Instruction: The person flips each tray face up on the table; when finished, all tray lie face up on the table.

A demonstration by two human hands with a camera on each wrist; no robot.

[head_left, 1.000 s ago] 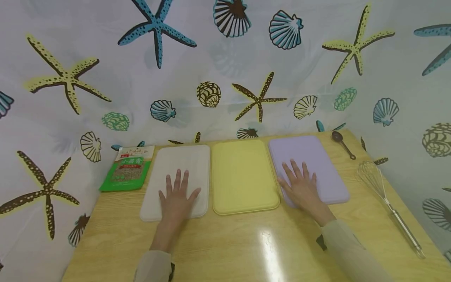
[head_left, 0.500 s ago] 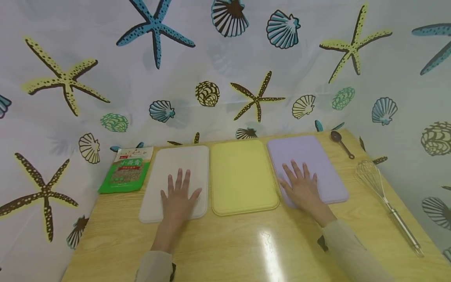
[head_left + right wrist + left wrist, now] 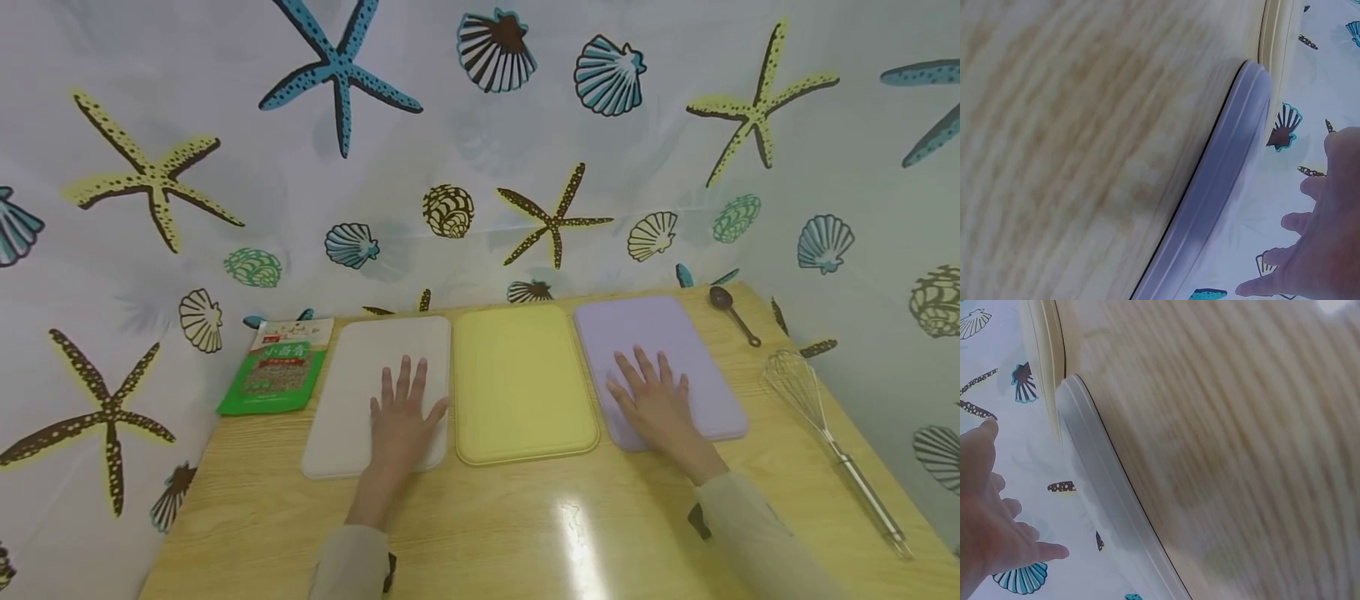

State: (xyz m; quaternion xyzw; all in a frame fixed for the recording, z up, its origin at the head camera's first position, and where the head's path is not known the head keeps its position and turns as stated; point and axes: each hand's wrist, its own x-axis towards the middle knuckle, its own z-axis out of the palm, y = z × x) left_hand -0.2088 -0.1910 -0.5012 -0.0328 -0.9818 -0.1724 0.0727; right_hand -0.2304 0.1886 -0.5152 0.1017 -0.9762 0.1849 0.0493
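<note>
In the head view my left hand (image 3: 401,429) is over the lower right part of a white flat board (image 3: 352,358), fingers spread and straight. My right hand (image 3: 658,410), also spread, is over the lower left of a lavender board (image 3: 637,321). Between them lies a yellow board (image 3: 525,383); all three are rectangular with rounded corners. From the side, the left wrist view has my left hand (image 3: 997,519) beyond the stepped edge of the white board (image 3: 1107,487). The right wrist view likewise has my right hand (image 3: 1322,237) beyond the lavender edge (image 3: 1210,181). Neither hand holds anything.
A green and white seed packet (image 3: 277,367) lies at the far left of the wooden table (image 3: 480,533). At the right are a dark brown spoon (image 3: 735,315) and a wire whisk (image 3: 832,442). A cloth (image 3: 465,142) printed with starfish and shells hangs behind.
My left hand has shifted to the right over the white board, and my right hand slightly right. The head view has tilted a little. The boards and other things lie where they were.
</note>
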